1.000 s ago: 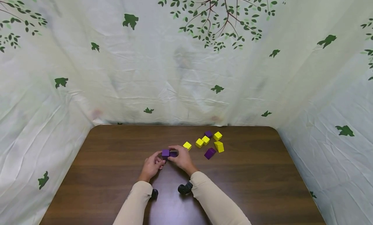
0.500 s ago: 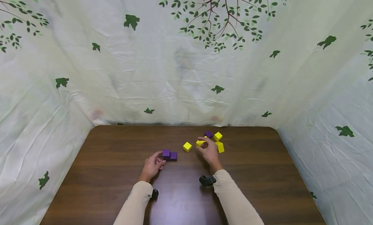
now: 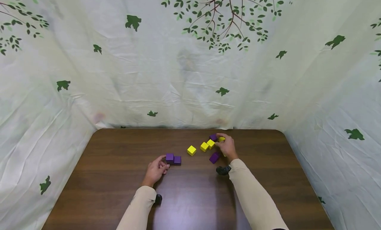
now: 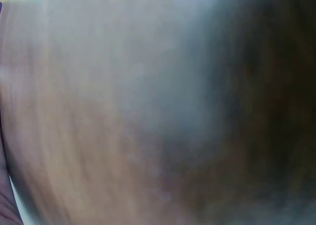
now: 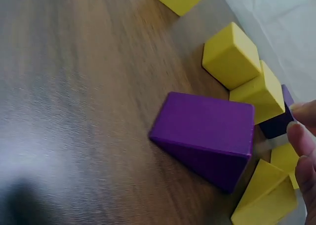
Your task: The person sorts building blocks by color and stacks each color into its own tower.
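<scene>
My left hand (image 3: 154,170) is at the left of a purple cube (image 3: 169,158), its index fingertip and thumb pinching the cube's edges. A lower purple block (image 3: 177,160) stands against that cube's right side. Farther right, my right hand (image 3: 227,147) reaches over a yellow cube (image 3: 222,139), index finger and thumb spread around it in the head view. The right wrist view has the fingertips (image 5: 298,136) beside this yellow cube (image 5: 285,158), with a gap between finger and thumb. The left wrist view is mostly blurred.
Near the right hand are a purple wedge-shaped block (image 3: 214,157), a far purple block (image 3: 213,137), two touching yellow cubes (image 3: 204,146) and a yellow wedge-shaped block (image 5: 264,195). Another yellow cube (image 3: 191,150) stands alone nearer the middle. A printed curtain (image 3: 190,101) hangs behind the table (image 3: 119,177).
My right hand has left the lower purple block and travelled right and away, across the yellow cubes, to the far yellow cube. The left hand has stayed at the purple cube.
</scene>
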The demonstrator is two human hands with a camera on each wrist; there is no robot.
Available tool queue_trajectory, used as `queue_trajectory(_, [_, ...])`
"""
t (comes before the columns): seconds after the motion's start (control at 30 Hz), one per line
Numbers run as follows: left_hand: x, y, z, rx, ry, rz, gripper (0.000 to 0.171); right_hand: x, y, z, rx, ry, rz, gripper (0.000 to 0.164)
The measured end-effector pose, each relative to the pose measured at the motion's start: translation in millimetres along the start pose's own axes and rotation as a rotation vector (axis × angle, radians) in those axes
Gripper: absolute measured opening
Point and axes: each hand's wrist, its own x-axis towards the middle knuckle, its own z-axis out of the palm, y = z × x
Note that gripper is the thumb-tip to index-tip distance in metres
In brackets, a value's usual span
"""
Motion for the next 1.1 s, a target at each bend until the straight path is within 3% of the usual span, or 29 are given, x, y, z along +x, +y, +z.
queue_trajectory(0.5, [0.3, 1.2, 2.2, 0.006, -0.007, 0.024, 0.042, 19, -2, -4, -0.111, -0.151, 0.034, 0.053])
queue_trajectory(0.83, [2.4, -1.8, 1.5, 0.017, -0.005, 0.025, 0.042, 23, 2, 0, -0.109, -0.139, 0.031, 0.047])
queue_trajectory(1.1, [1.9, -4.4, 0.1, 0.004, 0.0, 0.017, 0.042, 20, 6, 6, -0.111, -0.139, 0.077, 0.043])
